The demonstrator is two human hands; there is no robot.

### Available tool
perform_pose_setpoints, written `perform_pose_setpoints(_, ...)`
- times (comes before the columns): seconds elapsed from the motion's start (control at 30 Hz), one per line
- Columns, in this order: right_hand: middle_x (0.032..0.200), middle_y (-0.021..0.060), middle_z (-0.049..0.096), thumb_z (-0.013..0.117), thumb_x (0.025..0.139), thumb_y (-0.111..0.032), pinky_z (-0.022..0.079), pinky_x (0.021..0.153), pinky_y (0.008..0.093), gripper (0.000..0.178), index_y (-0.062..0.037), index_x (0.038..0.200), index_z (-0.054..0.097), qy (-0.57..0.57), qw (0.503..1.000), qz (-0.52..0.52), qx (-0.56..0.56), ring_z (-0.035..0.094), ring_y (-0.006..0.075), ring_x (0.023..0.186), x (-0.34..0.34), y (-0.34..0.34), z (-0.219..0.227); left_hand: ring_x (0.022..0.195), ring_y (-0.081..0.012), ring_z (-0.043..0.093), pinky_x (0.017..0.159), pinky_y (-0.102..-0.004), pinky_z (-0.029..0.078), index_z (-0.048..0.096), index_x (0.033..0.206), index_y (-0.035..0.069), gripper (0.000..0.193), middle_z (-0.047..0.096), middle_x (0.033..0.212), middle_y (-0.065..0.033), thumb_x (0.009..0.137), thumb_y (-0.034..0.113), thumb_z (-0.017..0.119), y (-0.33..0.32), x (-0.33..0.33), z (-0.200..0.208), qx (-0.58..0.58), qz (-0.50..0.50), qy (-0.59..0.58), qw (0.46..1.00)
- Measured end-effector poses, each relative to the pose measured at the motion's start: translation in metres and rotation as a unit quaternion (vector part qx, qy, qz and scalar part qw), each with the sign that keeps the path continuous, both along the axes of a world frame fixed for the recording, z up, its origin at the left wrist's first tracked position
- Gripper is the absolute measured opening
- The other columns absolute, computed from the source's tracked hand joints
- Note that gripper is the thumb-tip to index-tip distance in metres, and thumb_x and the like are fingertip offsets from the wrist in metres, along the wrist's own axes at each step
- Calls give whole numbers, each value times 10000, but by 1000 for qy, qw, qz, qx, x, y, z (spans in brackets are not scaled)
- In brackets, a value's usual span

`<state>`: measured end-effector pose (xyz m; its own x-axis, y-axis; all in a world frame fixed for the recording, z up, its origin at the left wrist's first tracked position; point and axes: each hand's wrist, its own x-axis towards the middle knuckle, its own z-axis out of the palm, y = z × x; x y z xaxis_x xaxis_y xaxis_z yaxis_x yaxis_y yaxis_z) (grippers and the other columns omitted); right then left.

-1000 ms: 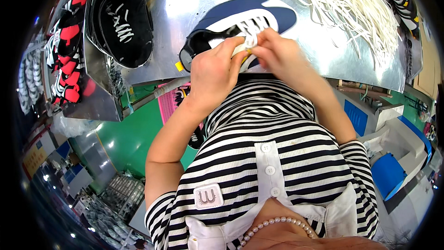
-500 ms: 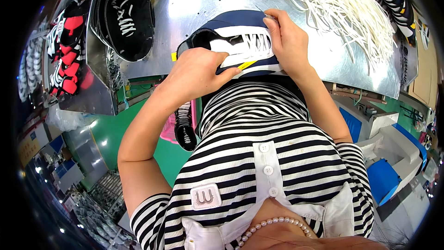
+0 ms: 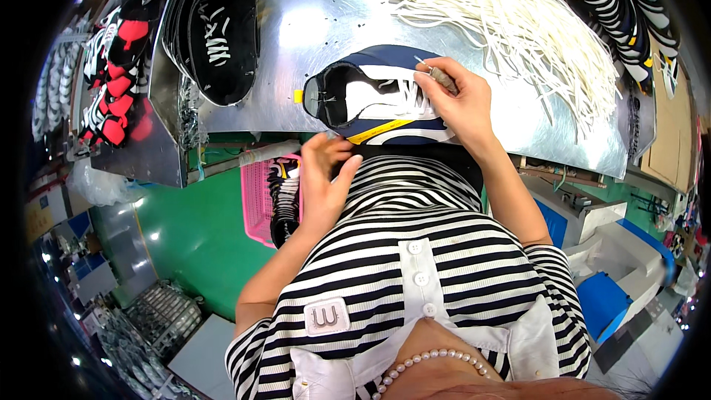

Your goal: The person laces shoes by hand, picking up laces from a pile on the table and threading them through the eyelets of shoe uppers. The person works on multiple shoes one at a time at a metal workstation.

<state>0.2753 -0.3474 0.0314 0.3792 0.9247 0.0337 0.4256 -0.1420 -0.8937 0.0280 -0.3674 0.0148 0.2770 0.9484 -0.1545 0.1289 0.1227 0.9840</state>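
Note:
A navy shoe upper (image 3: 385, 55) with white and yellow side stripes and white laces lies on the metal table (image 3: 311, 0), its opening toward the left. My right hand (image 3: 463, 100) is at the laced end, closed around a small tool (image 3: 444, 79) with a wrapped handle and a thin metal tip. Its thumb and fingertips are close to the white laces (image 3: 411, 100); whether they also pinch a lace I cannot tell. My left hand (image 3: 326, 178) is off the shoe, at the table's near edge below the yellow stripe, fingers apart and nothing in them.
Loose white laces (image 3: 511, 37) spread across the far right of the table. Stacked black uppers (image 3: 218, 44) stand at left, with red, black and white ones (image 3: 115, 96) beyond. More striped uppers (image 3: 600, 0) line the far right. A pink basket (image 3: 255, 207) holding shoe uppers sits below the table.
My left hand has let go of the shoe upper and drawn back toward me to the table edge. My right hand stays at the laces, and the tool in it now shows more clearly.

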Motion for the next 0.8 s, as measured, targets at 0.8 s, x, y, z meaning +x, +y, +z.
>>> perform_pose_setpoints(0.8, 696, -54, 492, 656, 872, -128, 375, 611, 211, 116, -21, 840, 622, 286, 956, 63, 2, 433, 42, 660, -6, 11, -24, 847, -165, 666, 744, -301, 529, 621, 1095, -4, 207, 678, 1003, -61, 918, 102, 643, 74, 38, 74, -8, 17, -224, 974)
